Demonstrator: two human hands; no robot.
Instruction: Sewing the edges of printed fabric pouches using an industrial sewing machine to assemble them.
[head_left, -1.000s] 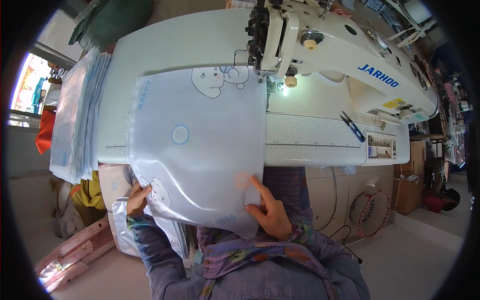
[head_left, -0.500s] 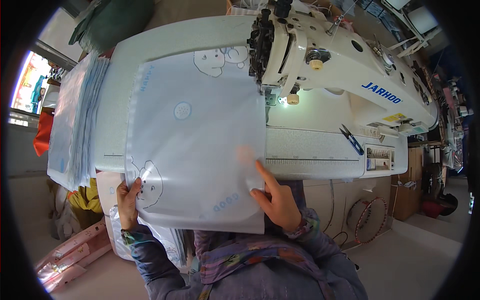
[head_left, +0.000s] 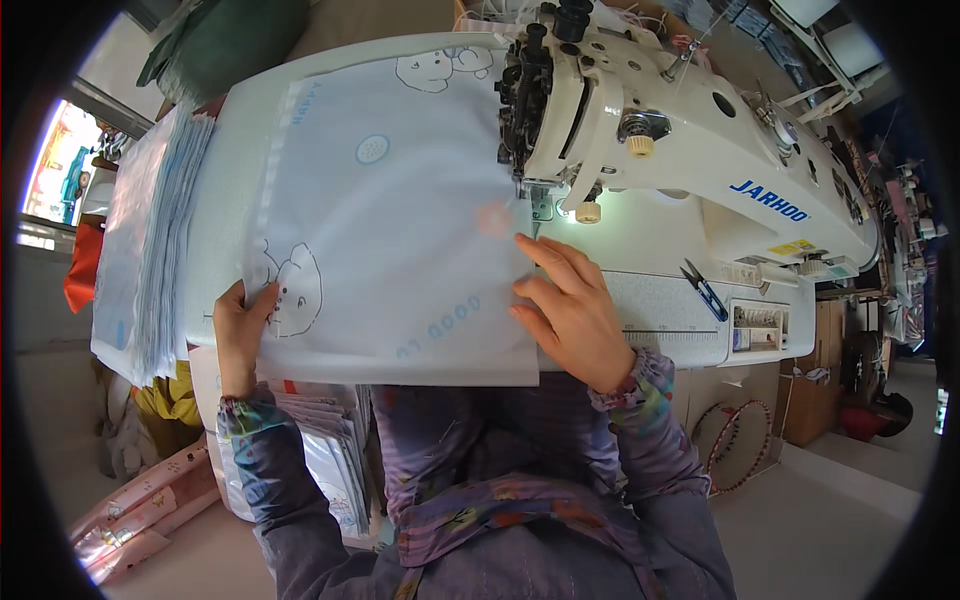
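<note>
While my left hand (head_left: 243,335) grips the white printed sheet (head_left: 400,220) at its 8 o'clock edge, thumb on top, my right hand (head_left: 570,295) touches it, unclenched, at 4 o'clock; whether it pinches, I cannot tell. Sheet lies on the table (head_left: 225,180), sewing machine (head_left: 700,150) toward 2 o'clock. Estimated risks: uneven pull could skew the right edge; fingers straying under the machine could be caught.

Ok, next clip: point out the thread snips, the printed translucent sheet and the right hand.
Thread snips (head_left: 708,293): head view, on the middle of the body.
Printed translucent sheet (head_left: 400,225): head view, on its unprinted middle.
Right hand (head_left: 582,318): head view, on the back of the hand.
</note>
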